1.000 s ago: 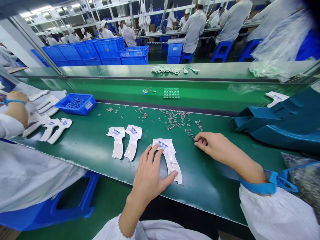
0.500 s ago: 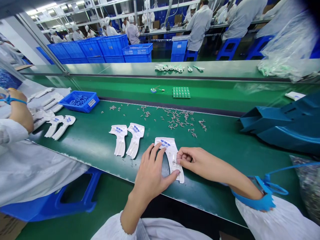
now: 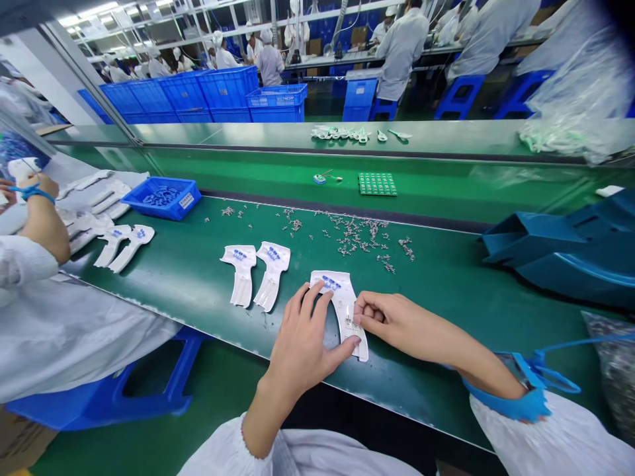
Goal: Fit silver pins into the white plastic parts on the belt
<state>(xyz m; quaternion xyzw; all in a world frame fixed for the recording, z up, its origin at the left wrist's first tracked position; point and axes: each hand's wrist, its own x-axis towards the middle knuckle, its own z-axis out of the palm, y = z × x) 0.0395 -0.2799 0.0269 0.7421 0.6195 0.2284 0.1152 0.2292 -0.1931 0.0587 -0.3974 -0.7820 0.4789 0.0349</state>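
A white plastic handle-shaped housing half (image 3: 343,301) lies on the green bench in front of me, with blue parts at its wide top and small metal pieces in its grip. My left hand (image 3: 303,330) holds it down, fingertips at the top and thumb across the lower edge. At the grip's right side, my right hand (image 3: 373,313) has thumb and index finger pinched over the metal pieces; whatever they hold is too small or hidden to name. Two similar housing halves (image 3: 240,274) (image 3: 272,274) lie to the left. Small metal parts (image 3: 360,233) are scattered behind.
Left stands a blue bin (image 3: 161,198) of blue parts, beside a co-worker's arm (image 3: 42,215) and more white housings. A green circuit board panel (image 3: 378,184) rests on the belt behind. Teal plastic bins (image 3: 570,248) and a clear bag (image 3: 612,363) are on the right.
The circuit board panel and the small wired part have moved right along the belt. The view has shifted slightly. Both my hands keep almost the same pose on the housing half.
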